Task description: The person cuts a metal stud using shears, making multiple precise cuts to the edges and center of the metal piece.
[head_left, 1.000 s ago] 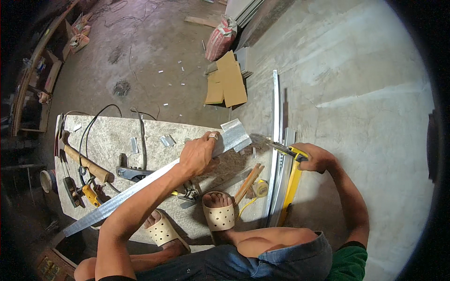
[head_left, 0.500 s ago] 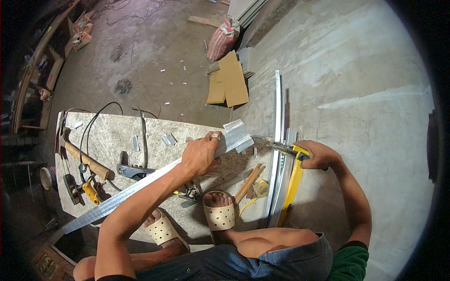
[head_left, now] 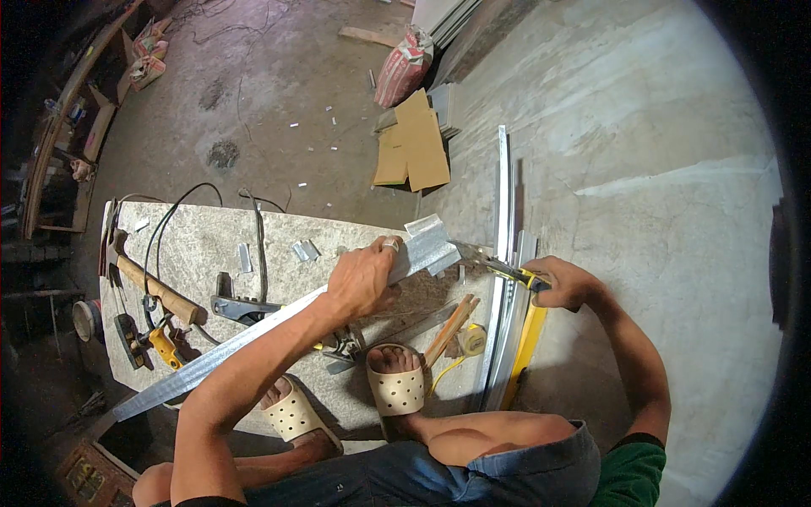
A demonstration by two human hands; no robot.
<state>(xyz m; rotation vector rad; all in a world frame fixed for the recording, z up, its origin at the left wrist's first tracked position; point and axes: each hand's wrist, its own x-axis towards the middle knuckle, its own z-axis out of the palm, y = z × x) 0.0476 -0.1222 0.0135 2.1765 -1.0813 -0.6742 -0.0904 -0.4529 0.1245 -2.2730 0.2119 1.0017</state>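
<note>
My left hand (head_left: 363,275), with a ring on one finger, is closed around a long galvanized metal channel (head_left: 220,355). The channel slants from the lower left up to the middle, and a flap of its sheet metal (head_left: 428,230) stands out at the upper end. My right hand (head_left: 559,285) grips tin snips (head_left: 505,269) by their yellow and black handles. The snips' jaws point left and meet the channel's end; whether metal lies between the blades is too small to tell.
Beside my sandaled feet lie a tape measure (head_left: 473,339), wooden strips (head_left: 449,328) and a yellow level (head_left: 528,346) along metal profiles (head_left: 503,203). A hammer (head_left: 156,290), a corded yellow tool (head_left: 166,346) and metal offcuts (head_left: 305,250) rest on the board (head_left: 194,228). Cardboard (head_left: 420,144) lies beyond.
My right hand has shifted slightly, and the snips' handles have changed angle, with their yellow part smaller in view. My left hand and the channel stay almost where they were.
</note>
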